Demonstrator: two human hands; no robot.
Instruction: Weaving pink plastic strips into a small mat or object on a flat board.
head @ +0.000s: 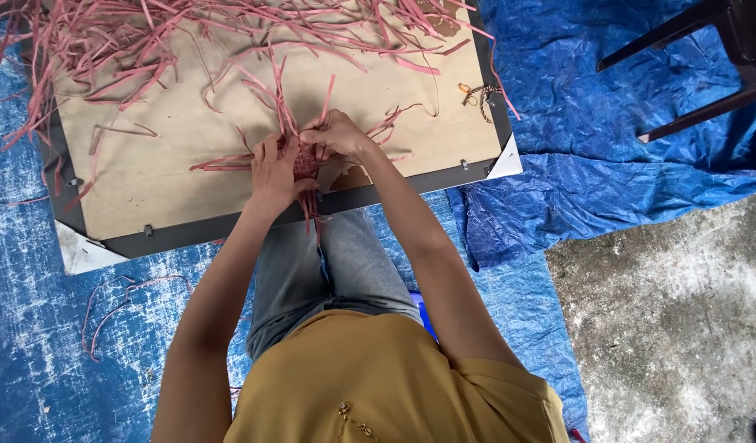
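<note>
A small woven patch of pink strips lies near the front edge of a brown board. My left hand presses on its left side, fingers closed over the strips. My right hand pinches a pink strip at the patch's upper right. Loose ends of pink strips fan out from the patch toward the far side. Both forearms reach forward from my lap over grey trousers.
A heap of loose pink strips covers the board's far part. Small scissors lie near its right edge. A blue tarp covers the ground, bare concrete at right, dark chair legs at top right.
</note>
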